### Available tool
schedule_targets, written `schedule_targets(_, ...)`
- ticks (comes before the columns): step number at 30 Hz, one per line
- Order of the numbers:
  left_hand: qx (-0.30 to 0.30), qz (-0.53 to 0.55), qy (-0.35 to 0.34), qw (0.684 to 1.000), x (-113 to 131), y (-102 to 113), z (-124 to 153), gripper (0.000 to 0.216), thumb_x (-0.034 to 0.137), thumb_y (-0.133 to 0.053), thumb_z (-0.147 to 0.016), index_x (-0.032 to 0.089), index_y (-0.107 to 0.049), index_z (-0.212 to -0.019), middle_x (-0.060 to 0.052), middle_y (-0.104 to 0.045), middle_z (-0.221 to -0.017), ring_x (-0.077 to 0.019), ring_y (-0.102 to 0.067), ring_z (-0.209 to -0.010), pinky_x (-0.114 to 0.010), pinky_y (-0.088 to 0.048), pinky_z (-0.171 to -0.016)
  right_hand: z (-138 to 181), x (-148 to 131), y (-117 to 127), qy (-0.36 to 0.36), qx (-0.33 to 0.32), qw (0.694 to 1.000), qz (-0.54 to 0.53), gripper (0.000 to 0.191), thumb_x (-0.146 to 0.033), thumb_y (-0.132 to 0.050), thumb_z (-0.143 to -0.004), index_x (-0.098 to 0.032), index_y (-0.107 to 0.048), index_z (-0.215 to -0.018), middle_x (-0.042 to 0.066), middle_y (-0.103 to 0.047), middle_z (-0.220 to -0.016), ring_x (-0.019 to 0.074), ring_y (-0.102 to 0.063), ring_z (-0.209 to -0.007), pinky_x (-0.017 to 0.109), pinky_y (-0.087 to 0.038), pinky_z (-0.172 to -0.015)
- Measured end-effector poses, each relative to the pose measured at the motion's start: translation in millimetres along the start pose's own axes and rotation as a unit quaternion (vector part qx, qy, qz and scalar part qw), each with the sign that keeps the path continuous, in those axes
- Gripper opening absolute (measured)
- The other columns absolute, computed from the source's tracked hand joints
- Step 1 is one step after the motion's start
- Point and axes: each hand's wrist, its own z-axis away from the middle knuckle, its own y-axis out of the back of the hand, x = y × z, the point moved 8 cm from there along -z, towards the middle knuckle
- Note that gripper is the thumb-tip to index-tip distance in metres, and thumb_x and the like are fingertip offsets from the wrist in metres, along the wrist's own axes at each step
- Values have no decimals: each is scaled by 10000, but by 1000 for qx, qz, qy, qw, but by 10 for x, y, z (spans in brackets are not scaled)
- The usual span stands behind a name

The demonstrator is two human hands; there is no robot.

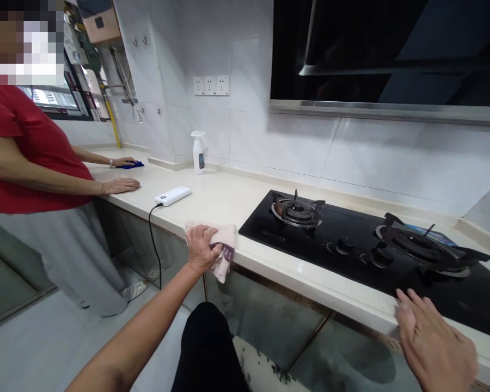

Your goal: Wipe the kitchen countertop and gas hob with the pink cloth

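My left hand [203, 247] presses on a pale pink cloth [224, 235] at the front edge of the cream countertop [224, 188]. Its fingers curl over the cloth, and a darker purple-patterned corner hangs over the edge. At the lower right, my right hand [436, 340] lies with its fingers stretched out on the counter's front edge, beside the black gas hob [351, 245]. It holds nothing, and motion blurs it slightly. A white power bank [172, 196] with a black cable lies left of the cloth.
A white spray bottle [198, 155] stands by the tiled wall. On the left, a co-worker in a red shirt [36, 147] has one hand on a dark blue cloth [131, 165] and the other on the counter. A black range hood [387, 54] hangs above the hob.
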Motion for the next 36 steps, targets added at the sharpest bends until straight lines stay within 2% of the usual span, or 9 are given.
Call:
schedule_targets(4, 7, 12, -10, 1000, 657, -81, 127, 392, 511, -586, -838, 231, -707, -1084, -127, -654, -1112, -343, -555, -1074, -548, -389, -997, -21, 26, -25, -2, 3, 1000, 5, 732, -526, -202, -1021, -123, -653, -1432, 159, -617, -1515, 330, -483, -1499, 519, -415, -1201)
schedule_targets(7, 25, 60, -33, 997, 1380, -177, 294, 453, 564, -658, -784, 236, -717, -1091, -126, -669, -1120, -346, -555, -1072, -531, -384, -958, -34, 2, 3, 9, 1, 1000, 17, 745, -512, -187, -1031, -89, -665, -1415, 176, -612, -1516, 342, -487, -1495, 530, -421, -1197)
schedule_targets(12, 20, 140, -108, 984, 2626, -345, 544, 574, 694, -701, -758, 269, -719, -1143, -98, -697, -1119, -333, -568, -1100, -548, -341, -1046, -4, -25, 66, 13, -14, 1000, 17, 695, -522, -229, -1045, -137, -659, -1432, 146, -609, -1527, 331, -468, -1511, 528, -416, -1193)
schedule_targets(16, -7, 142, -167, 976, 2999, -398, 588, 553, 683, -671, -839, 264, -721, -1196, -99, -704, -1182, -314, -575, -1133, -518, -342, -1069, 20, -60, 101, 29, -18, 999, 4, 687, -519, -243, -1049, -121, -633, -1451, 151, -581, -1555, 310, -455, -1520, 483, -434, -1172)
schedule_targets(19, -23, 143, -236, 961, 2900, -397, 585, 566, 681, -629, -894, 271, -700, -1278, -96, -705, -1235, -297, -589, -1140, -479, -369, -1042, 10, -96, 124, 37, -16, 999, 25, 678, -515, -232, -1057, -132, -670, -1405, 151, -613, -1519, 316, -472, -1508, 486, -446, -1149)
schedule_targets(21, -14, 143, -260, 955, 2665, -374, 566, 593, 717, -586, -913, 274, -696, -1291, -103, -710, -1238, -300, -600, -1142, -474, -383, -1025, -3, -125, 144, 37, -11, 998, 41, 675, -514, -218, -1062, -154, -694, -1376, 140, -637, -1495, 319, -490, -1494, 491, -463, -1119)
schedule_targets(26, 19, 96, -242, 965, 1630, -261, 435, 581, 697, -558, -921, 255, -711, -1266, -134, -717, -1228, -330, -618, -1170, -493, -403, -1029, -4, -209, 176, 43, 12, 998, 45, 688, -514, -198, -1056, -156, -694, -1371, 142, -669, -1452, 324, -530, -1457, 507, -460, -1111)
schedule_targets(31, -39, 42, -124, 991, 479, -122, 136, 463, 550, -535, -903, 256, -737, -1198, -127, -719, -1193, -331, -623, -1157, -509, -424, -1027, 7, -158, 127, 11, 28, 999, 24, 634, -484, -223, -1040, -228, -652, -1430, 113, -641, -1493, 313, -516, -1466, 531, -446, -1124)
schedule_targets(36, -109, 26, -25, 993, -16, -3, -165, 423, 411, -410, -983, 256, -750, -1183, -108, -726, -1158, -304, -623, -1154, -511, -414, -1069, 0, -113, 62, 3, 16, 1000, 9, 617, -460, -243, -1031, -226, -639, -1443, 117, -630, -1501, 326, -512, -1462, 546, -445, -1124)
